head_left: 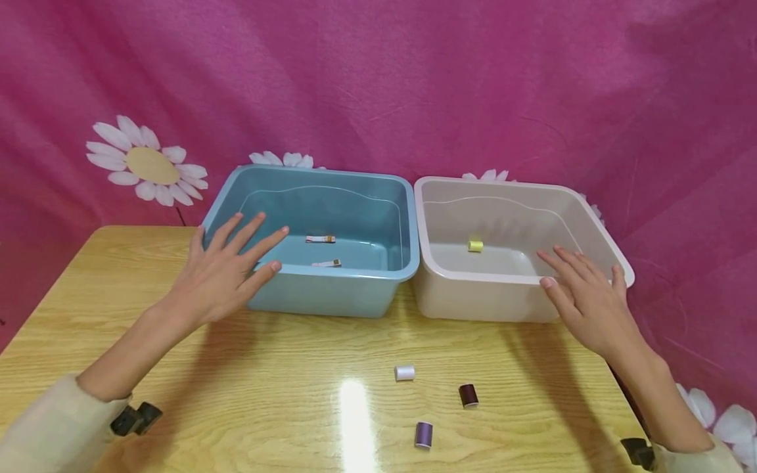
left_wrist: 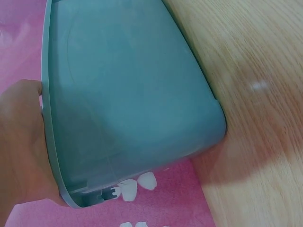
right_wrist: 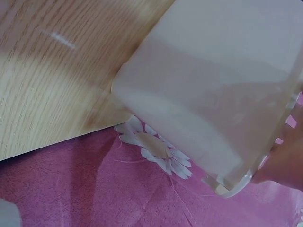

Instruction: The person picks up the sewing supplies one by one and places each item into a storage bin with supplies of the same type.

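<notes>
Reaching over the near outer corners of two bins, both hands hold their fingers out straight and pinch nothing. The left hand [head_left: 221, 279] has its fingers fanned wide at the left corner of the blue bin [head_left: 322, 292]; the right hand [head_left: 594, 309] is at the right corner of the pale bin [head_left: 485, 302], its three middle fingers fairly close together, the thumb and little finger apart from them. Whether either palm bears on a rim, I cannot tell, though the wrist views show each hand right at the edge of its bin. Inside the blue bin lie two slim, light-coloured pieces — one [head_left: 320, 239] farther back, the other [head_left: 328, 263] nearer the front wall — and their markings are too small to read. A yellow spool [head_left: 475, 246] lies on the floor of the pale bin, left of the right hand. Three more spools rest on the wooden table [head_left: 284, 394] in front of the bins: a white spool [head_left: 405, 373], a dark maroon spool [head_left: 468, 395] to its right, and a purple spool [head_left: 423, 435] nearest the wearer. Behind hangs pink cloth [head_left: 367, 85] with white daisies [head_left: 152, 164].
</notes>
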`<state>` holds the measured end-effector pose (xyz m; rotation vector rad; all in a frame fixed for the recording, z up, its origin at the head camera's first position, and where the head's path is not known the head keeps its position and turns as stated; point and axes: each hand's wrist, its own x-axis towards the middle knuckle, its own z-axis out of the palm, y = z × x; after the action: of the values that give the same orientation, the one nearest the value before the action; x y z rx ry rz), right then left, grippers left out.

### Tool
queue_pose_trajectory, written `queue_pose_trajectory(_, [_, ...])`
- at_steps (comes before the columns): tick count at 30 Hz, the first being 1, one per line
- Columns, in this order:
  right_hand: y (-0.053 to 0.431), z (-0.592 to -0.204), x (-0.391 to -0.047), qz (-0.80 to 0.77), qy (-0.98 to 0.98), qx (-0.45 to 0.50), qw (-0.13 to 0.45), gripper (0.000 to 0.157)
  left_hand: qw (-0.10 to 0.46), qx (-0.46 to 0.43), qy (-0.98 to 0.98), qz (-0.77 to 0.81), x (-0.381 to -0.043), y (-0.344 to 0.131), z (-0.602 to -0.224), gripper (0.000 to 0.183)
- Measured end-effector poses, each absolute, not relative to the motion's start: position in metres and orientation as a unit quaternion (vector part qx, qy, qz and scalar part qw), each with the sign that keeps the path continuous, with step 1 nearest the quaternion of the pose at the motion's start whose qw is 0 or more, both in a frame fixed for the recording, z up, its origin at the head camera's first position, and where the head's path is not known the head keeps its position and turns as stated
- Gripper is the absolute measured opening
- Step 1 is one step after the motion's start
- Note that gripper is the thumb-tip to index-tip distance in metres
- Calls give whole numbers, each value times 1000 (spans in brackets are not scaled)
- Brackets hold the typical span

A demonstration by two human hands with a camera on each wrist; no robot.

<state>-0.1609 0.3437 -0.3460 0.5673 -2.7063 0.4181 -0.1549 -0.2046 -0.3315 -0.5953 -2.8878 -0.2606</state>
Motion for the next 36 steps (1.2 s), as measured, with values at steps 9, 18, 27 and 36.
queue_pose_trajectory(9, [324,-342,-153,216,-889,203,349,31,88,-200,-972,-82,-154,-204,-331,61])
queue_pose_trajectory(18, [306,-341,-127,261,-873,198,362,20,99,-202,-971,-85,-154,-204,-332,61])
queue_pose_trajectory(27, [289,-360,-113,307,-882,274,230,38,105,-204,-969,-88,-154,-204,-332,60])
queue_pose_trajectory(36, [283,-389,-103,328,-900,274,80,40,100,-203,-970,-87,-153,-204,-331,61])
